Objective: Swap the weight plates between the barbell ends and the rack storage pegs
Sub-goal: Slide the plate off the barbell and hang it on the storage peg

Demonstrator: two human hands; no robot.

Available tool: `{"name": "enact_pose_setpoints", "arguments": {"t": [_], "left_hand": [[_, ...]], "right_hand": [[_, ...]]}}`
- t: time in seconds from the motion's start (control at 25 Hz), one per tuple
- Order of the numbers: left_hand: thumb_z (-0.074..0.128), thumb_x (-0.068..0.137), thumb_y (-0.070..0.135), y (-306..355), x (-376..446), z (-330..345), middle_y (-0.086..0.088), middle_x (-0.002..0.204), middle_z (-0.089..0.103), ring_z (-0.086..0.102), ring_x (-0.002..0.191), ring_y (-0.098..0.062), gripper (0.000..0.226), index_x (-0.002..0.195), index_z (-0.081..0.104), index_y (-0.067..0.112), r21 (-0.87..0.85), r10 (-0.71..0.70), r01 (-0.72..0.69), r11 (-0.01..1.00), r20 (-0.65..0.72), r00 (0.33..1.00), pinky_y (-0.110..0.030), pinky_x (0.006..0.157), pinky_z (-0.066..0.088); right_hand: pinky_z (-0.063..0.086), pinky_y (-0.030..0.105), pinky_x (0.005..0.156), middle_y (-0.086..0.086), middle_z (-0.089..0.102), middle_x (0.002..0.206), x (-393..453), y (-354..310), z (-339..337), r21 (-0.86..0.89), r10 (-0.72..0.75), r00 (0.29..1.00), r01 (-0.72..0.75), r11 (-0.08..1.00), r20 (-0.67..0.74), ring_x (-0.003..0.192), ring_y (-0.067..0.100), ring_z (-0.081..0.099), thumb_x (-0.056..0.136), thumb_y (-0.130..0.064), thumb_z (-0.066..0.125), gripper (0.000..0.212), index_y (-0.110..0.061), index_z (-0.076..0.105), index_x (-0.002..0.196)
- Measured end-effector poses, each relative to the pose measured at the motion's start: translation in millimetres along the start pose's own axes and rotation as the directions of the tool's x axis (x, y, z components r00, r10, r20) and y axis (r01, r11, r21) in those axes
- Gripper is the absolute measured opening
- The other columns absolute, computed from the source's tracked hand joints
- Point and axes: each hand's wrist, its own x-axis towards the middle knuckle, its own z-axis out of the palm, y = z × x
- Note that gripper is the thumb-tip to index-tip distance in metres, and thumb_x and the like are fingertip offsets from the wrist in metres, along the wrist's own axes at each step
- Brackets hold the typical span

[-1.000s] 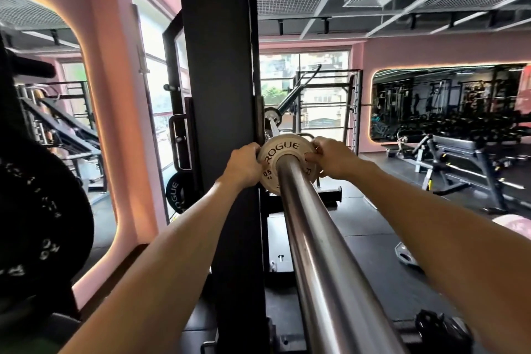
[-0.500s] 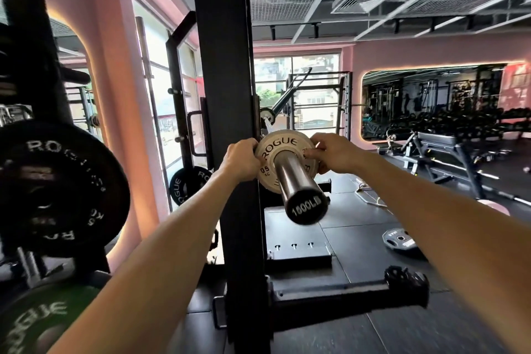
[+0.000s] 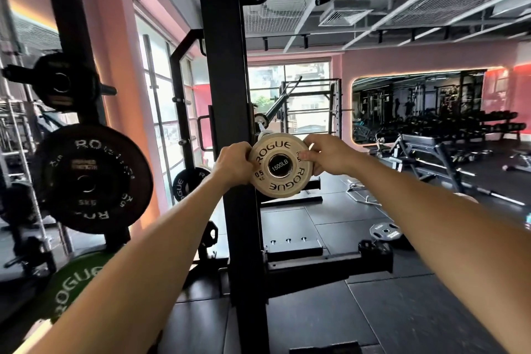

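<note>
Black rubber floor (image 3: pixel 402 310) is carrying the dark rack upright (image 3: pixel 244 267); one small grey plate (image 3: pixel 385 234) is lying flat on it.

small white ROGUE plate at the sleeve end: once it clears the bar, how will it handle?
The small white plate is marked 0.5 KG and looks thin, so probably light and rigid. Left hand and right hand only pinch its rim, so it could slip. It's a round disc: dropped on edge, it would likely roll.
</note>
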Motion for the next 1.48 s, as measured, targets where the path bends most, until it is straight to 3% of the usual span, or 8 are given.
{"name": "enact_pose_setpoints", "arguments": {"t": [0.12, 0.28, 0.4, 0.6, 0.96, 1.12, 1.28, 1.48], "left_hand": [[0.062, 0.085, 0.002, 2.3, -16.2, -20.3, -0.009, 0.099, 0.065, 0.061, 0.089, -0.025, 0.015, 0.081, 0.056, 0.016, 0.039, -0.003, 0.003, 0.999, -0.009, 1.000, -0.036, 0.073, 0.054], [0.061, 0.085, 0.003, -10.4, -34.9, -59.4, -0.013, 0.104, 0.066, 0.062, 0.097, -0.031, 0.017, 0.102, 0.064, 0.005, 0.084, -0.020, 0.023, 0.996, -0.044, 0.999, -0.042, 0.083, 0.056], [0.060, 0.083, 0.003, -42.0, -57.0, -97.9, -0.015, 0.104, 0.067, 0.062, 0.097, -0.032, 0.019, 0.102, 0.065, 0.003, 0.165, -0.049, 0.064, 0.984, -0.090, 0.995, -0.040, 0.085, 0.054], [0.060, 0.081, 0.003, -108.4, -97.5, -171.5, -0.018, 0.103, 0.068, 0.061, 0.102, -0.034, 0.021, 0.101, 0.065, 0.002, 0.234, -0.178, 0.219, 0.947, -0.185, 0.966, -0.031, 0.081, 0.048], [0.063, 0.078, -0.002, -220.5, -154.9, -296.9, -0.022, 0.095, 0.068, 0.065, 0.093, -0.036, 0.017, 0.095, 0.065, -0.001, 0.228, -0.366, 0.467, 0.854, -0.374, 0.852, -0.046, 0.078, 0.057], [0.061, 0.078, -0.003, -276.4, -167.7, -339.0, -0.017, 0.092, 0.069, 0.067, 0.085, -0.032, 0.020, 0.097, 0.066, 0.002, 0.222, -0.428, 0.553, 0.803, -0.429, 0.795, -0.042, 0.071, 0.060], [0.060, 0.081, -0.003, -337.3, -164.7, -378.4, -0.015, 0.098, 0.068, 0.067, 0.090, -0.032, 0.024, 0.104, 0.065, 0.002, 0.242, -0.434, 0.589, 0.771, -0.476, 0.765, -0.047, 0.078, 0.058], [0.061, 0.084, -0.003, -418.0, -128.7, -427.4, -0.017, 0.103, 0.067, 0.066, 0.093, -0.034, 0.022, 0.106, 0.064, 0.000, 0.260, -0.420, 0.588, 0.766, -0.490, 0.764, -0.049, 0.082, 0.057]], "right_hand": [[0.059, 0.047, 0.076, 0.008, 0.064, 0.082, -16.2, -21.3, -1.0, 0.048, -0.004, 1.000, 0.003, 0.999, 0.023, 0.071, 0.031, 0.070, 0.094, -0.017, 0.060, 0.018, -0.006, 0.057, 0.108], [0.059, 0.046, 0.076, 0.004, 0.063, 0.081, -18.1, -52.6, 16.2, 0.109, -0.061, 0.997, 0.056, 0.992, 0.044, 0.067, 0.025, 0.069, 0.094, -0.016, 0.060, 0.005, -0.017, 0.055, 0.095], [0.059, 0.050, 0.077, 0.008, 0.067, 0.084, -6.0, -85.2, 51.1, 0.114, -0.124, 0.987, 0.112, 0.987, 0.106, 0.073, 0.029, 0.071, 0.093, -0.019, 0.061, 0.013, -0.009, 0.057, 0.102], [0.056, 0.055, 0.081, 0.013, 0.067, 0.097, 22.5, -154.5, 132.9, 0.205, -0.277, 0.945, 0.240, 0.949, 0.173, 0.084, 0.037, 0.069, 0.089, -0.025, 0.067, 0.008, -0.022, 0.060, 0.090], [0.056, 0.057, 0.073, 0.022, 0.068, 0.101, 61.0, -290.5, 271.9, 0.413, -0.514, 0.797, 0.372, 0.831, 0.318, 0.086, 0.045, 0.068, 0.093, -0.014, 0.061, 0.012, -0.006, 0.055, 0.100], [0.061, 0.042, 0.065, 0.025, 0.067, 0.104, 86.9, -343.1, 338.5, 0.510, -0.582, 0.733, 0.371, 0.776, 0.352, 0.083, 0.037, 0.069, 0.094, -0.011, 0.059, 0.011, -0.007, 0.054, 0.102], [0.061, 0.036, 0.062, 0.010, 0.065, 0.101, 124.0, -388.4, 405.0, 0.563, -0.629, 0.691, 0.379, 0.734, 0.355, 0.080, 0.026, 0.070, 0.092, -0.016, 0.063, 0.019, -0.010, 0.057, 0.108], [0.049, 0.010, 0.052, 0.005, 0.065, 0.103, 187.4, -442.8, 473.0, 0.566, -0.641, 0.691, 0.398, 0.723, 0.333, 0.086, 0.020, 0.068, 0.092, -0.018, 0.062, 0.017, -0.012, 0.058, 0.108]]}}
